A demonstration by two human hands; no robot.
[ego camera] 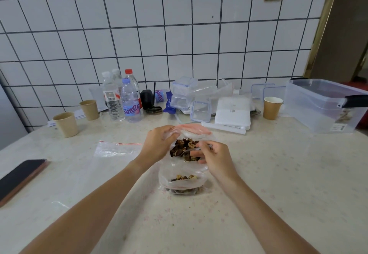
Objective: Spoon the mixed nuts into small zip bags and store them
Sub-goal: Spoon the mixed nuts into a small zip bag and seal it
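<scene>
Step in hand: scooping. The left hand (157, 144) pinches the near-left rim of the big nut bag (191, 132), holding its mouth open at table centre. The right hand (214, 157) grips a metal spoon (187, 151), fingers curled round the handle, bowl down among the nuts (185, 146) in that bag. Whether the bowl is loaded cannot be told.

Just near of the big bag lies a small zip bag (184, 184), partly filled; its mouth faces far and appears unsealed. A second small zip bag (115, 148), empty and flat, lies to the left on the table (278, 174). A clear storage bin (322, 106) stands far right, well apart from the work.

Judgement: filling is under way, storage not begun. The next move calls for lifting the spoon level and carrying it near to the small bag's mouth, which lies slack and will likely need holding open to avoid spills
</scene>
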